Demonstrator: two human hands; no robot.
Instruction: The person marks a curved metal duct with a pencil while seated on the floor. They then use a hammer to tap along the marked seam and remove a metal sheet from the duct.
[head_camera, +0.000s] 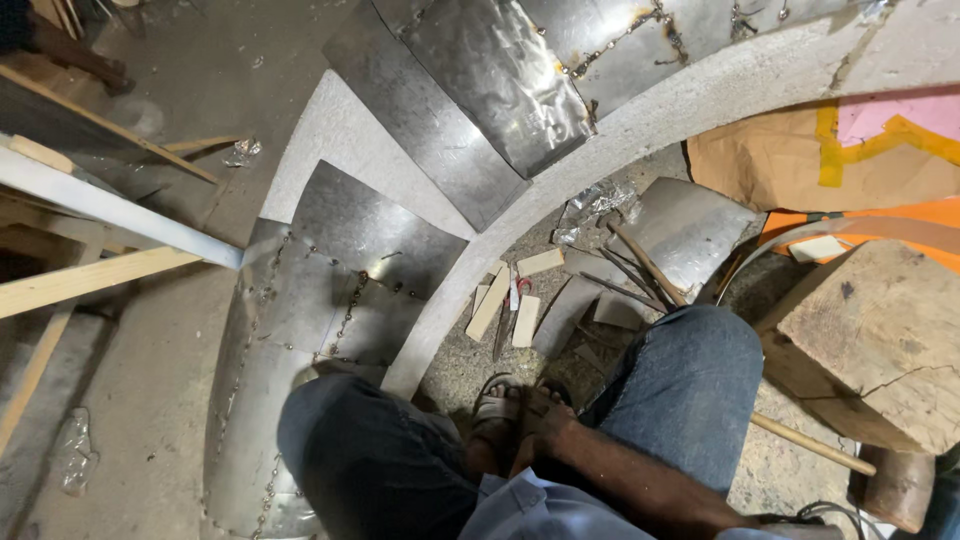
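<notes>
Head view: person squats on floor (130, 380), one forearm down between knees, hand (545, 415) resting at sandalled foot (497, 408); which hand, and fingers apart or together, cannot tell. Other hand out of sight.

Riveted sheet metal (330, 290) lies left of fingers: judged thin, springy, sharp-edged, slippery; grip flat margin near rivets. Wood strips (505, 305) just beyond fingers: light, stiff.

No containers visible.

I wear dark blue denim jeans (690, 385), faded paler over both knees, the cloth creased along the thighs. My shirt (530, 510) is light blue, its hem showing at the bottom edge of the view. On my foot sits an open sandal (497, 405) with a grey strap across the toes.
</notes>
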